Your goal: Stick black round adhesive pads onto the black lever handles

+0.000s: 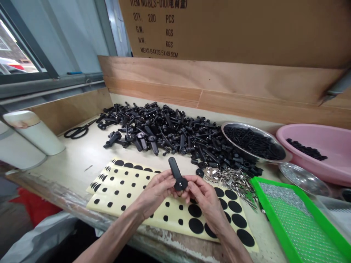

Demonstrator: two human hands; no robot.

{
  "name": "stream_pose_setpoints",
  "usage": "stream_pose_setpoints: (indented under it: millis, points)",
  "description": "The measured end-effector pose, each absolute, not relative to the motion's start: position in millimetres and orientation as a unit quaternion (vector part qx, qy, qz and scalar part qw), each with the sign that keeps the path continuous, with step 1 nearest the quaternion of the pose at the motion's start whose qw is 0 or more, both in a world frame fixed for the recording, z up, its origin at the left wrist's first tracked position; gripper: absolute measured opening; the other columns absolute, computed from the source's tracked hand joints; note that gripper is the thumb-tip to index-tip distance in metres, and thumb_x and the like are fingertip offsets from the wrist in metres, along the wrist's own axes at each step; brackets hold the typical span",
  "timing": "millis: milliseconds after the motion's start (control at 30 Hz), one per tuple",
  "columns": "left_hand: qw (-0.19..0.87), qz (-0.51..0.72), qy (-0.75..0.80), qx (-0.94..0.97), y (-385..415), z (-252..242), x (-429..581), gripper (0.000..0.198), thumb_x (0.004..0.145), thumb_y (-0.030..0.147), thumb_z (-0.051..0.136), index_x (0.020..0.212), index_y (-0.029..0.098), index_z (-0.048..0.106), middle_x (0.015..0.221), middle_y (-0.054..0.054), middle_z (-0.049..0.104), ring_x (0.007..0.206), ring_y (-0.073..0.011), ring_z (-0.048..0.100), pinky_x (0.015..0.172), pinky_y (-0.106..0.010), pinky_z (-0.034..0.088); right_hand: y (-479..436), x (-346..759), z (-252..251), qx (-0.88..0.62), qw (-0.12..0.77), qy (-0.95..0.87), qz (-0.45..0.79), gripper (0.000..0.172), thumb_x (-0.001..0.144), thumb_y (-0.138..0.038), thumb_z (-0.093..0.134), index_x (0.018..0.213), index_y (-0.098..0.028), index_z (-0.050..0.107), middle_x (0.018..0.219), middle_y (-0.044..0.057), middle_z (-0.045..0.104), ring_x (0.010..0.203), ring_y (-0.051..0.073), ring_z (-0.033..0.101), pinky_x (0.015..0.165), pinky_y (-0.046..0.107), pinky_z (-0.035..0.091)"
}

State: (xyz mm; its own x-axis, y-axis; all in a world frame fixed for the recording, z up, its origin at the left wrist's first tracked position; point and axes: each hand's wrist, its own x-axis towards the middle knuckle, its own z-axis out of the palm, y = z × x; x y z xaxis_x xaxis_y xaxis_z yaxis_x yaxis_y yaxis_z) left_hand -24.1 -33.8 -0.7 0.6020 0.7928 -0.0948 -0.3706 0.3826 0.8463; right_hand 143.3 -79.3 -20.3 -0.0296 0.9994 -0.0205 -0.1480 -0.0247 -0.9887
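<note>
Between my two hands is a black plastic part (175, 171) with a long flat arm and a round end, its arm pointing up and away from me. My left hand (157, 188) pinches it from the left near the round end. From the right, the fingers of my right hand (201, 190) close on the edge of that round end. Beneath my hands lies a pale yellow sheet (109, 215) bearing small black stickers and larger black discs (195, 210). Beyond it, a large heap of similar black parts (164, 124) spreads over the table.
Small metal pieces (233, 179) lie beside a green tray (270, 204) of tiny metal bits. A steel bowl (286, 157) of black pieces and a pink basin (337, 146) stand at right. Black scissors (78, 132) and white containers (41, 133) are left; a cardboard box (233, 33) stands behind.
</note>
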Motion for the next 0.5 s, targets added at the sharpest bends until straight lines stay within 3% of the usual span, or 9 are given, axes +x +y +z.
stream_pose_setpoints:
  millis: [100, 233, 300, 400, 500]
  points:
    - [0.789, 0.375, 0.260, 0.411, -36.2, 0.9, -26.4, 0.027, 0.088, 0.022, 0.061, 0.113, 0.011, 0.064, 0.097, -0.010, 0.067, 0.076, -0.0123, 0.056, 0.071, -0.025, 0.043, -78.6, 143.1, -24.0, -0.469, 0.509, -0.532, 0.487, 0.025, 0.097, -0.033, 0.045, 0.110, -0.020, 0.062, 0.080, 0.003, 0.066, 0.066, 0.015, 0.060, 0.063, 0.028, 0.051]
    - [0.804, 0.392, 0.258, 0.365, -38.5, 1.9, -23.6, 0.022, 0.087, 0.021, 0.061, 0.105, 0.010, 0.066, 0.093, -0.009, 0.065, 0.073, -0.0119, 0.057, 0.068, -0.024, 0.044, -84.1, 128.1, -35.2, -0.508, 0.471, -0.698, 0.183, 0.039, 0.096, -0.013, 0.035, 0.131, -0.018, 0.051, 0.100, 0.010, 0.062, 0.078, 0.018, 0.061, 0.068, 0.032, 0.052]
    - [0.805, 0.402, 0.280, 0.335, -39.4, 5.8, -28.6, 0.018, 0.085, 0.021, 0.063, 0.099, 0.010, 0.068, 0.093, -0.009, 0.066, 0.070, -0.0115, 0.057, 0.067, -0.024, 0.045, -91.6, 121.2, -39.7, -0.503, 0.415, -0.756, 0.055, 0.050, 0.093, -0.006, 0.034, 0.141, -0.015, 0.041, 0.098, 0.011, 0.062, 0.077, 0.020, 0.061, 0.065, 0.033, 0.052]
    - [0.765, 0.407, 0.356, 0.350, -48.9, 18.4, -64.3, 0.021, 0.083, 0.027, 0.066, 0.099, 0.013, 0.069, 0.100, -0.010, 0.068, 0.076, -0.0149, 0.060, 0.069, -0.026, 0.049, -104.4, 127.6, -42.3, -0.474, 0.350, -0.806, -0.054, 0.053, 0.089, -0.001, 0.038, 0.139, -0.019, 0.044, 0.093, 0.008, 0.064, 0.079, 0.021, 0.062, 0.066, 0.033, 0.052]
    - [0.639, 0.390, 0.517, 0.416, -76.7, 28.6, -137.4, 0.037, 0.072, 0.038, 0.075, 0.106, 0.024, 0.069, 0.103, -0.005, 0.071, 0.087, -0.0225, 0.064, 0.067, -0.028, 0.053, -110.1, 156.1, -42.6, -0.528, 0.346, -0.772, -0.074, 0.040, 0.091, -0.004, 0.042, 0.126, -0.020, 0.054, 0.098, 0.007, 0.065, 0.081, 0.018, 0.063, 0.070, 0.031, 0.051]
